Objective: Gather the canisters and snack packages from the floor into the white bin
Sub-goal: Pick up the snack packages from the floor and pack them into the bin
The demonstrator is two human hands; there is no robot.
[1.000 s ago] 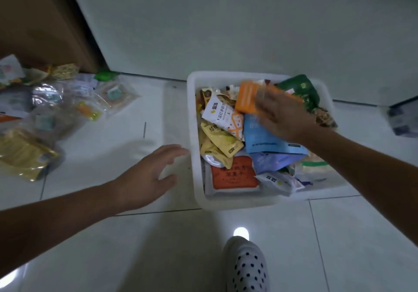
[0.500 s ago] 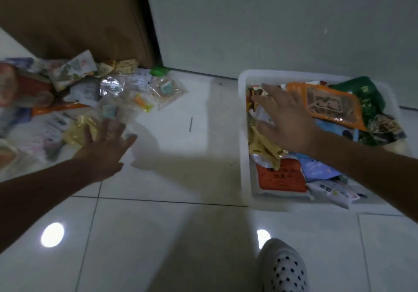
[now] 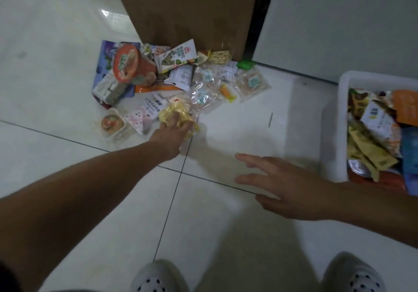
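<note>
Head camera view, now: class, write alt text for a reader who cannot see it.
A person's left hand grips a yellow snack packet at the near edge of a pile of snack packages on the tiled floor. The right hand hovers open above the floor, beside the part-filled white bin.

Pretty simple getup here, bare forearms (image 3: 90, 189) and a pair of white clog-style shoes (image 3: 156, 278) with little dark round holes dotted over the tops.
</note>
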